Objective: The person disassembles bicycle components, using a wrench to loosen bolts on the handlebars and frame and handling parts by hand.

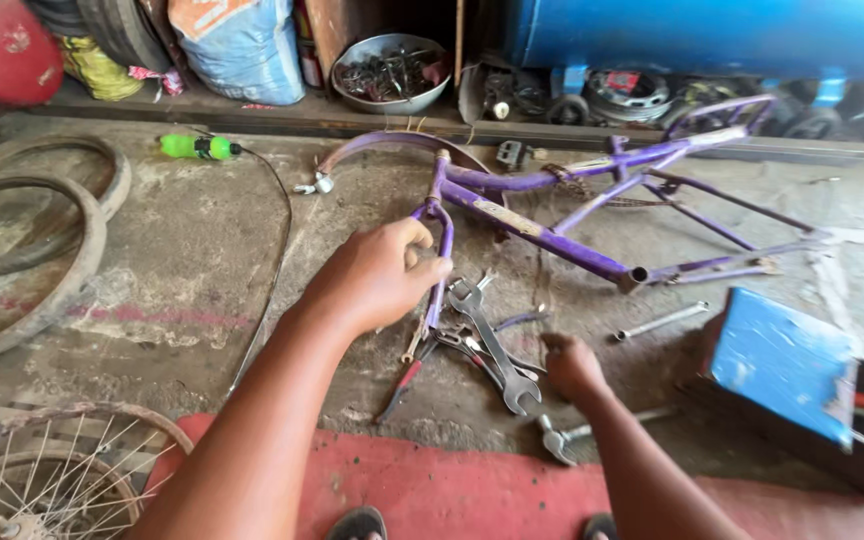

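Observation:
A purple bicycle frame (542,235) lies on the concrete floor with its fork (443,235) pointing toward me. My left hand (377,275) wraps around one fork leg. Below it sits a pile of tools: a large open-ended spanner (492,345), pliers with red handles (407,380) and other wrenches. My right hand (570,365) is down at the right edge of that pile, fingers curled; whether it grips a tool I cannot tell. Another spanner (562,438) lies just below the right wrist.
A blue toolbox (782,365) stands at the right. Tyres (22,260) lie at the left, a spoked wheel (42,480) at the lower left. A green bottle (197,147), a metal bowl of parts (390,72) and a thin spanner (664,320) are nearby.

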